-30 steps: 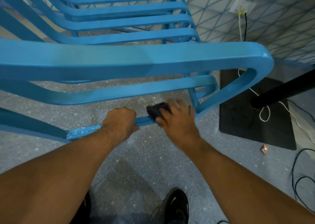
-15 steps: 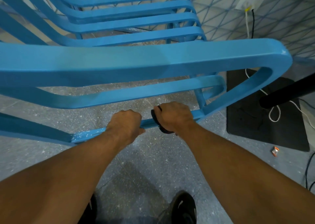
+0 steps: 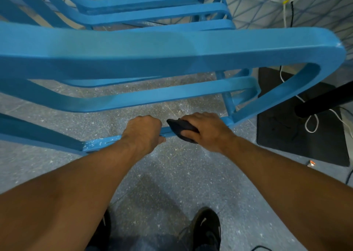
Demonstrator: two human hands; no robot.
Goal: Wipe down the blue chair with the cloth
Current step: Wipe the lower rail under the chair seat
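View from my head, looking down. The blue painted slatted chair point(image 3: 172, 48) fills the upper half of the view, its broad armrest loop running across the top and curving back down at the right. Its lowest blue rail point(image 3: 101, 143), chipped with pale flecks at the left end, runs just above the speckled grey floor point(image 3: 172, 174).

My left hand point(image 3: 143, 132) grips this rail from above, fingers curled over its far side and thumb tip showing on the near side. Just to its right, my right hand point(image 3: 208, 130) holds the dark crumpled cloth point(image 3: 179, 127) against the same rail. The fingers are wrapped over the cloth and the thumb is tucked beneath it. The cloth's free end points toward my left hand without touching it.

Right of the chair lies a flat black floor mat point(image 3: 286, 136), crossed by a looped white cable point(image 3: 311, 124), with a black cylindrical pole point(image 3: 324, 101) reaching over it from the right edge. A small orange-and-white scrap point(image 3: 311, 163) lies on the floor near the mat's front edge. A black shoe with a white mark point(image 3: 206, 229) stands at the bottom, between my forearms.
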